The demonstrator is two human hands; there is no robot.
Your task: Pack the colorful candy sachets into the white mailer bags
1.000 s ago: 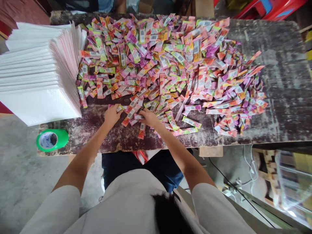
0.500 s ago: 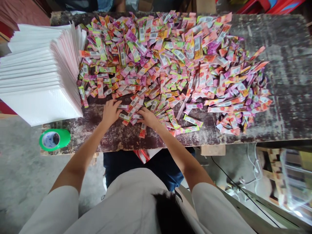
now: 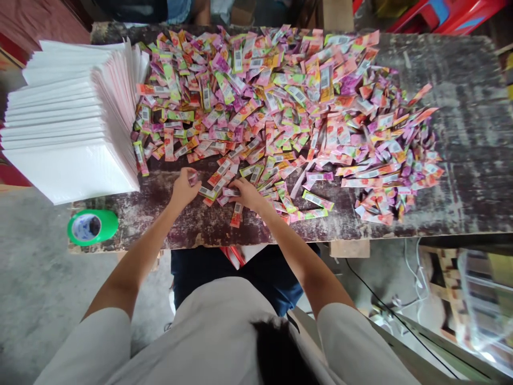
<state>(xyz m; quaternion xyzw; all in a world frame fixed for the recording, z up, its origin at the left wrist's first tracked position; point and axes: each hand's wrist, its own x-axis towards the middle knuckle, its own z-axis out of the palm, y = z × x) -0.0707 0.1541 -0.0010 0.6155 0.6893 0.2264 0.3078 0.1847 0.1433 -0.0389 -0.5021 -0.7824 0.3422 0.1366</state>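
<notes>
Near the front of the table, my left hand (image 3: 185, 187) is closed around a pink-purple stick packet (image 3: 193, 178), lifted a little off the surface. My right hand (image 3: 245, 194) reaches into the near edge of the heap, its fingers bent over the end of another purple-and-white stick packet (image 3: 229, 192). Between the two hands lie several loose packets, among them a green-edged one (image 3: 207, 192) and an orange-red one (image 3: 236, 215). Behind them spreads a big heap of packets (image 3: 240, 112) in pink, green, orange and purple, many with barcodes.
A tall stack of white padded envelopes (image 3: 60, 160) stands on the left end of the worn dark table (image 3: 473, 160). A green tape roll (image 3: 106, 225) lies at the front left corner. Beyond the far edge are a red stool (image 3: 449, 16) and part of another person (image 3: 200, 12).
My left hand has picked a purple packet up from the loose ones and turned slightly with it. My right hand has shifted slightly right, its fingers still at the packet.
</notes>
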